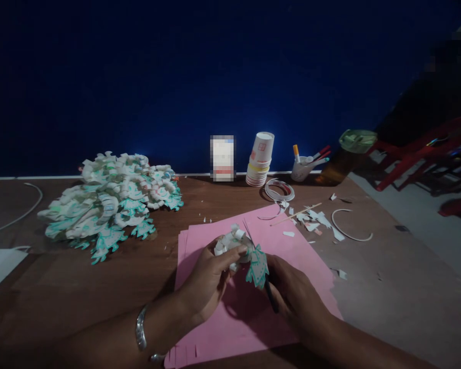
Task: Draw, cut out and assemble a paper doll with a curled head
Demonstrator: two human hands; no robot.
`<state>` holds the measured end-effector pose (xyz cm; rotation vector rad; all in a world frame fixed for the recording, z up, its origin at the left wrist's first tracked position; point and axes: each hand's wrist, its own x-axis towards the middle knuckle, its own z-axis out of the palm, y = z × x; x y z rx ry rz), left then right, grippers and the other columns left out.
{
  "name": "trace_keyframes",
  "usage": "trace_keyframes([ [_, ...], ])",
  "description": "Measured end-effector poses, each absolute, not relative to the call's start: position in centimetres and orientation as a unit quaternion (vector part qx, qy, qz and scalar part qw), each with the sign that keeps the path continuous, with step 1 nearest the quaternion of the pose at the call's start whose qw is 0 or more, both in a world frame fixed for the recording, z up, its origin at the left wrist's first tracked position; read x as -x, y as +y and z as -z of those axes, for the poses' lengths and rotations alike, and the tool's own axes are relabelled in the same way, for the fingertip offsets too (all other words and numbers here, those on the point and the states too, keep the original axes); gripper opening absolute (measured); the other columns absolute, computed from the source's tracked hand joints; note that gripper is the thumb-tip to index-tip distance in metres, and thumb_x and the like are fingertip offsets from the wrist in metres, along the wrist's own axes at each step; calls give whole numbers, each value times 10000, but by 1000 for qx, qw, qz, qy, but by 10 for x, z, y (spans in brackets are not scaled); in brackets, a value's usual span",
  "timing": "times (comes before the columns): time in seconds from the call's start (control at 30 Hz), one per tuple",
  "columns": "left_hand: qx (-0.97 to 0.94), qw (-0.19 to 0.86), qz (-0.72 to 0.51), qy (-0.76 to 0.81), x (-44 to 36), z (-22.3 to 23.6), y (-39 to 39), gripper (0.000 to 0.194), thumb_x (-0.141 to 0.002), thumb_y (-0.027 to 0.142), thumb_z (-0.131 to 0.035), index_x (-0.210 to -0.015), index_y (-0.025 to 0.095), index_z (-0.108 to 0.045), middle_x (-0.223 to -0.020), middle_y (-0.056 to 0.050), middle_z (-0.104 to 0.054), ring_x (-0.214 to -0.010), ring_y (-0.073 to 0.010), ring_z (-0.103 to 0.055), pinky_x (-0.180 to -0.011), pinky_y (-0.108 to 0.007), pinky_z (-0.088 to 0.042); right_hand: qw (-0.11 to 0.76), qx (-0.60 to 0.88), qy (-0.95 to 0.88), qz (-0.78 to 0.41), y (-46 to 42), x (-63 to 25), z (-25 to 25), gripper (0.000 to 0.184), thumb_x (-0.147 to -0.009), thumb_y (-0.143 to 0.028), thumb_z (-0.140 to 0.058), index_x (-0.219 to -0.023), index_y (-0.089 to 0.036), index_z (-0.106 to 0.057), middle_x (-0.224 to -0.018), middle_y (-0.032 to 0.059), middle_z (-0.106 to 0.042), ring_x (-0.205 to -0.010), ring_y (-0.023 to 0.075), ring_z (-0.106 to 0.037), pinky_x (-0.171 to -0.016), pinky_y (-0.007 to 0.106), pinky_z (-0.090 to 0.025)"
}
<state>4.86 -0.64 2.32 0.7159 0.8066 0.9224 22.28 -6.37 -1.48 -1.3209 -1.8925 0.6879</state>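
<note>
My left hand [209, 274] is closed around a cut-up white paper cup piece [232, 245] with a teal-edged flap [257, 267] hanging from it. My right hand [292, 289] grips dark scissors [269, 293], whose thin blades [248, 230] rise up by the cup piece. Both hands hover over a stack of pink paper sheets [215, 328] on the brown table.
A large pile of finished white-and-teal cup cutouts [111, 205] lies at the left. Stacked paper cups [260, 160], a cup of pens [305, 165], a tape roll [279, 190], paper scraps [315, 221] and a cut rim ring [349, 225] sit at the back right. Red chairs [426, 154] stand far right.
</note>
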Motion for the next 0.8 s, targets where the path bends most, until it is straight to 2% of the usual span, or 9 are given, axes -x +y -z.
trace_keyframes([
  [0.1, -330, 760, -426, 365, -49, -22, -7, 83, -775, 179, -771, -846, 150, -739, -731, -24, -699, -686, -126, -617, -676, -219, -485, 359, 521, -734, -247, -63, -222, 14, 231, -921, -202, -433, -1109, -197, -566, -901, 55, -674, -750, 180, -641, -667, 281, -501],
  [0.3, -320, 767, -416, 369, -48, -20, -10, 132, -774, 220, -785, -863, 146, -722, -811, -41, -719, -710, -139, -631, -668, -232, -481, 360, 535, -736, -205, -62, -220, 17, 263, -922, -208, -432, -1129, -165, -590, -892, 72, -708, -745, 189, -679, -660, 284, -529],
  [0.47, -314, 762, -433, 366, -48, -22, -7, 143, -747, 211, -809, -824, 146, -707, -739, -20, -687, -663, -128, -611, -643, -228, -472, 365, 548, -715, -234, -60, -222, 17, 265, -934, -227, -428, -1118, -168, -610, -953, 83, -730, -802, 192, -701, -715, 281, -544],
  [0.63, -299, 726, -490, 380, -44, -21, 7, 165, -750, 213, -808, -868, 143, -715, -843, -39, -700, -759, -134, -625, -675, -225, -478, 350, 575, -682, -286, -58, -227, 20, 286, -952, -298, -486, -1188, -164, -576, -958, 83, -725, -802, 195, -691, -716, 286, -552],
  [0.8, -254, 707, -549, 367, -40, -19, 19, 192, -670, 143, -825, -794, 156, -678, -805, -7, -695, -724, -121, -612, -664, -238, -483, 318, 544, -746, -218, -60, -229, 23, 335, -908, -197, -481, -1233, -198, -559, -1029, 94, -713, -844, 217, -696, -720, 327, -559],
])
